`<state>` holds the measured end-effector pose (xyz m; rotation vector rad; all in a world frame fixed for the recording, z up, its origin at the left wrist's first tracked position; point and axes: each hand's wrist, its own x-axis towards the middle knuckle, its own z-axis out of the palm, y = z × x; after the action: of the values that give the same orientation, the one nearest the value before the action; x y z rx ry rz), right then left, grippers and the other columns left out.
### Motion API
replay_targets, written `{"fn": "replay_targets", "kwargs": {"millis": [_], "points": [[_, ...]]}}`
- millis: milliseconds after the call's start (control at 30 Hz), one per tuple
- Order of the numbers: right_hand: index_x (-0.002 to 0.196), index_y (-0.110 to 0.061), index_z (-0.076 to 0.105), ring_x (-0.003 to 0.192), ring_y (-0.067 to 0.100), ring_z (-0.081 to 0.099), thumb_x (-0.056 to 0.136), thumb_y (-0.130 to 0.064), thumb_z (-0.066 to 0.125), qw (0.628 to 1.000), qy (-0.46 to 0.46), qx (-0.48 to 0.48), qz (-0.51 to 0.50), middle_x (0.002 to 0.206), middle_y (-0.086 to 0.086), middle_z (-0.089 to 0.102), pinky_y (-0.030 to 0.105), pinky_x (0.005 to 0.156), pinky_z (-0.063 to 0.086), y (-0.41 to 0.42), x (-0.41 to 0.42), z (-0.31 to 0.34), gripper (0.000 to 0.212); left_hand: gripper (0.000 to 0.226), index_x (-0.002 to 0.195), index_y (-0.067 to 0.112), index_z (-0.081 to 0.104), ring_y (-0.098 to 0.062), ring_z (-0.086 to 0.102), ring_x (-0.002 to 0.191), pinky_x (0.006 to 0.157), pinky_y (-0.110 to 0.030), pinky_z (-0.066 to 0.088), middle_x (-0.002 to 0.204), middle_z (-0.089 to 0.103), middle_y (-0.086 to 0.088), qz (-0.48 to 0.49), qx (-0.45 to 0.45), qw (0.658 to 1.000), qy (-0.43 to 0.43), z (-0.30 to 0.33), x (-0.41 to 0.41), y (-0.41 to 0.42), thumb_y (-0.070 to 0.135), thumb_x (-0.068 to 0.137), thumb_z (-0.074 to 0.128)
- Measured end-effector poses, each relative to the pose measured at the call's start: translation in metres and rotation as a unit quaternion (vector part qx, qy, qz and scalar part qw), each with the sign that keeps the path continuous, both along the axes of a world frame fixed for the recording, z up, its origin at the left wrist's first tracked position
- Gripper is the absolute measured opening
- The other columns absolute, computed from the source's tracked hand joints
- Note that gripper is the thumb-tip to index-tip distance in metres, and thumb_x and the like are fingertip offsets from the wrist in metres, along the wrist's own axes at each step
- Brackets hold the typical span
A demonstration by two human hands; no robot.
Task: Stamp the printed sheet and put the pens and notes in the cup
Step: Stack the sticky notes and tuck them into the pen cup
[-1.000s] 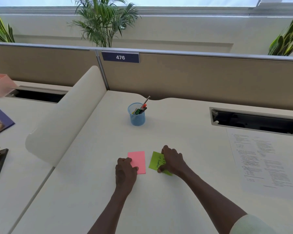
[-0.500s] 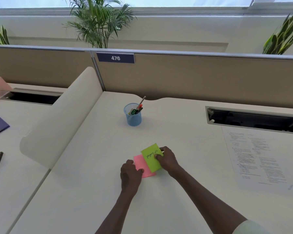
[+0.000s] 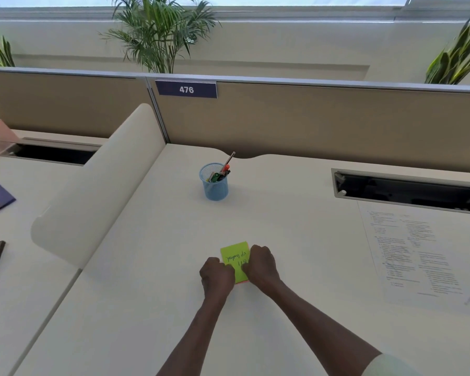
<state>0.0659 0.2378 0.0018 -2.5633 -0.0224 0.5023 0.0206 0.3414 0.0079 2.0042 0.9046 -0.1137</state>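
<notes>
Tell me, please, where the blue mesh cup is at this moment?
In the head view the blue mesh cup stands upright mid-desk, beyond the green note and both hands, below the 476 sign.

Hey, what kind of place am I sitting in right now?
Most likely an open-plan office cubicle: a desk divider panel carrying a number plate reading 476, a blue mesh pen cup, and a printed sheet on the desk.

A cream desk (image 3: 152, 308) carries a blue mesh cup (image 3: 214, 183) toward its far edge, stacked sticky notes (image 3: 235, 257) mid-desk, and a printed sheet (image 3: 415, 253) along the right edge.
</notes>
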Motion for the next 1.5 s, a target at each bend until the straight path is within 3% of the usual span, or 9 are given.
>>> {"fn": "replay_targets", "kwargs": {"millis": [100,200,267,400,667,933,1100,1267,1500], "points": [[0.088,-0.009,0.049,0.097,0.034,0.063,0.083,-0.005,0.058,0.999,0.019,0.007,-0.025,0.107,0.018,0.064,0.029,0.065,0.039,-0.001,0.0,0.005,0.011,0.024,0.056,0.01,0.048,-0.029,0.049,0.065,0.053,-0.031,0.037,0.056,0.048,-0.005,-0.023,0.012,1.0,0.014,-0.002,0.002,0.002,0.007,0.079,0.057],[0.066,-0.013,0.037,0.081,0.03,0.057,0.078,-0.002,0.057,0.999,0.033,0.024,-0.027,0.096,0.02,0.063,0.026,0.05,0.03,-0.004,0.003,0.004,0.026,0.023,0.063,0.018,0.063,-0.026,0.056,0.07,0.051,-0.026,0.037,0.065,0.062,-0.003,-0.036,-0.019,0.999,0.013,-0.005,0.002,0.002,0.008,0.083,0.058],[0.079,-0.006,0.051,0.084,0.028,0.056,0.077,-0.005,0.062,0.996,0.04,0.065,-0.043,0.095,0.017,0.059,0.025,0.052,0.034,-0.007,0.003,0.004,0.011,0.013,0.088,0.016,0.07,-0.021,0.057,0.081,0.059,-0.026,0.037,0.088,0.069,-0.005,-0.036,-0.033,0.999,0.0,-0.006,0.002,0.002,0.011,0.088,0.058],[0.117,-0.008,0.051,0.094,0.021,0.059,0.081,-0.011,0.07,0.977,0.017,0.193,-0.09,0.102,0.004,0.061,0.027,0.07,0.044,-0.016,0.008,0.01,0.041,0.013,0.101,0.013,0.067,-0.019,0.059,0.087,0.066,-0.027,0.038,0.1,0.07,-0.004,-0.048,-0.03,0.996,-0.073,-0.001,0.005,0.005,0.014,0.092,0.058],[0.085,-0.008,0.048,0.069,0.021,0.049,0.088,-0.001,0.056,0.966,-0.106,0.233,-0.048,0.075,0.003,0.057,0.026,0.055,0.035,-0.016,0.022,0.033,0.011,0.013,0.101,0.008,0.064,-0.022,0.063,0.085,0.069,-0.027,0.044,0.09,0.069,-0.002,-0.077,0.045,0.969,-0.231,0.019,0.019,0.004,0.004,0.092,0.055],[0.135,-0.018,0.039,0.094,0.025,0.057,0.092,-0.004,0.05,0.973,-0.109,0.202,-0.005,0.106,0.008,0.06,0.034,0.077,0.048,-0.018,0.004,0.027,0.047,0.027,0.113,0.015,0.066,-0.012,0.055,0.071,0.06,-0.013,0.035,0.091,0.069,0.006,-0.049,0.092,0.965,-0.24,0.011,0.01,-0.009,0.005,0.096,0.047],[0.112,-0.02,0.046,0.091,0.023,0.055,0.09,-0.017,0.038,0.977,-0.153,0.135,0.056,0.103,0.004,0.056,0.042,0.076,0.051,-0.017,-0.001,0.028,0.023,0.027,0.1,0.018,0.07,-0.006,0.055,0.063,0.053,-0.01,0.034,0.074,0.066,0.007,-0.039,0.082,0.966,-0.242,0.009,0.01,-0.006,0.006,0.094,0.047],[0.125,-0.012,0.053,0.101,0.026,0.053,0.092,-0.004,0.046,0.952,-0.265,-0.024,0.153,0.118,0.005,0.055,0.039,0.074,0.05,-0.021,0.004,0.024,0.035,0.025,0.1,0.016,0.07,-0.006,0.055,0.066,0.058,-0.008,0.038,0.079,0.067,0.007,-0.047,0.098,0.96,-0.257,0.008,0.007,-0.007,0.004,0.095,0.048],[0.107,-0.015,0.057,0.077,0.024,0.055,0.085,-0.002,0.036,0.899,-0.326,-0.139,0.257,0.088,0.002,0.062,0.035,0.062,0.044,-0.021,-0.007,0.03,0.033,0.026,0.104,0.016,0.069,-0.003,0.062,0.081,0.071,-0.003,0.042,0.093,0.068,0.013,-0.054,0.108,0.948,-0.295,0.002,-0.004,-0.012,0.001,0.094,0.051]]}}
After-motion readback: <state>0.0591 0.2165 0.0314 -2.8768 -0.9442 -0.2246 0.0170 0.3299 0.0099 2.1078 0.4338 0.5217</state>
